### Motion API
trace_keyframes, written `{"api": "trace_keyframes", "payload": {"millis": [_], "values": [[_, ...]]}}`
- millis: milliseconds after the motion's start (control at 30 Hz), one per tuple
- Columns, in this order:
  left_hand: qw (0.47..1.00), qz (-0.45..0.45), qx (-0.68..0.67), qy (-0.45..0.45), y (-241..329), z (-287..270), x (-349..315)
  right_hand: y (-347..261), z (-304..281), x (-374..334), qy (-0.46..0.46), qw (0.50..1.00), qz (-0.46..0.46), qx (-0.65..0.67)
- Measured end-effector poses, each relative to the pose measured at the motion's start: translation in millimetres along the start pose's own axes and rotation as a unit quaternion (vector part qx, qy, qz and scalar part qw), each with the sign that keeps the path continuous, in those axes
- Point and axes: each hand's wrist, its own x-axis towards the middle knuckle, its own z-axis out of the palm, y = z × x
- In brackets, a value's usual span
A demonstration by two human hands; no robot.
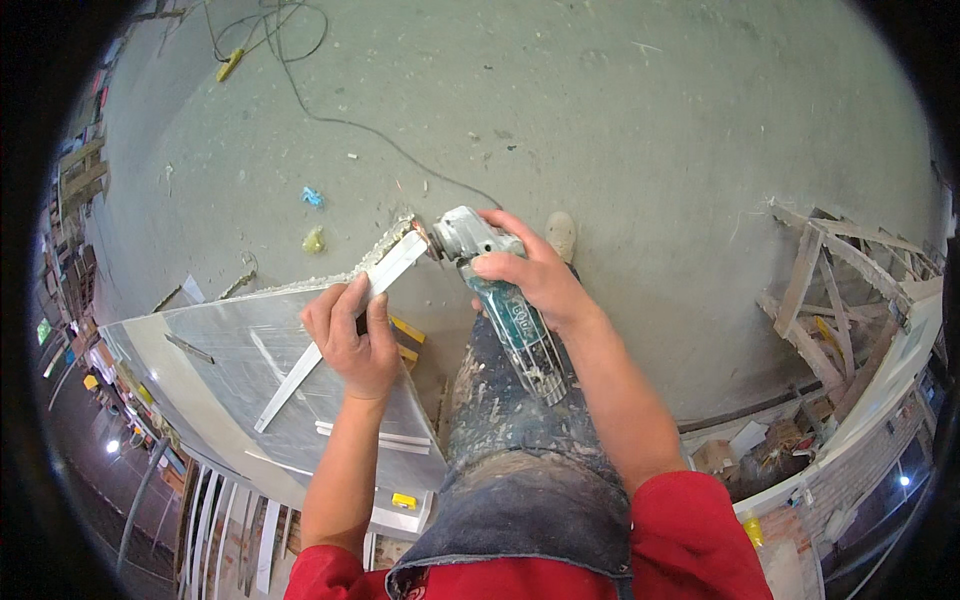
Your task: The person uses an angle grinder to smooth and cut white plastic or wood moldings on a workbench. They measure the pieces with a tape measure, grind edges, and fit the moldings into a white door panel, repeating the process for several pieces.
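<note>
My right hand (pixel 540 275) is wrapped round an angle grinder (pixel 512 320) with a grey head and a teal body. The grinder's disc meets the far end of a long white strip (pixel 398 262), where an orange glow and a few sparks show. Pinched between the thumb and fingers of my left hand (pixel 352 335), the strip lies slanted across a grey-topped table (pixel 235 345) and juts past its rough far edge. Two shorter white strips (pixel 375 438) rest on the tabletop near my left forearm.
A dark cord (pixel 385 140) crosses the floor toward my right hand. Blue scrap (pixel 313 197) and yellowish scrap (pixel 314 240) lie beyond the table. A yellow tape measure (pixel 403 500) sits at the near side. Rough wooden framing (pixel 835 300) stands at right.
</note>
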Motion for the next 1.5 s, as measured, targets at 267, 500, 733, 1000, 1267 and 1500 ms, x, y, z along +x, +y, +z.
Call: {"api": "trace_keyframes", "payload": {"millis": [267,500,733,1000,1267,1500], "values": [[1.000,0.005,0.016,-0.015,-0.1,-3.7,2.7,-0.9,-10.5,35.8,-0.024,0.995,0.004,-0.100],[1.000,0.000,0.016,-0.013,-1.4,-5.6,-0.3,-42.1,-35.5,20.8,-0.101,0.985,0.103,-0.092],[1.000,0.004,0.008,-0.017,0.0,-5.5,4.0,-78.7,-48.0,35.7,-0.182,0.952,0.067,-0.237],[1.000,-0.004,0.004,-0.019,0.0,-7.9,0.2,-32.1,-46.6,-1.7,-0.139,0.972,0.047,-0.183],[1.000,0.006,0.005,-0.015,0.3,-6.8,3.1,-50.6,-53.2,25.3,-0.138,0.976,0.071,-0.151],[1.000,0.003,0.006,-0.025,1.1,-8.2,3.7,-113.6,-41.7,96.0,-0.288,0.896,0.161,-0.296]]}}
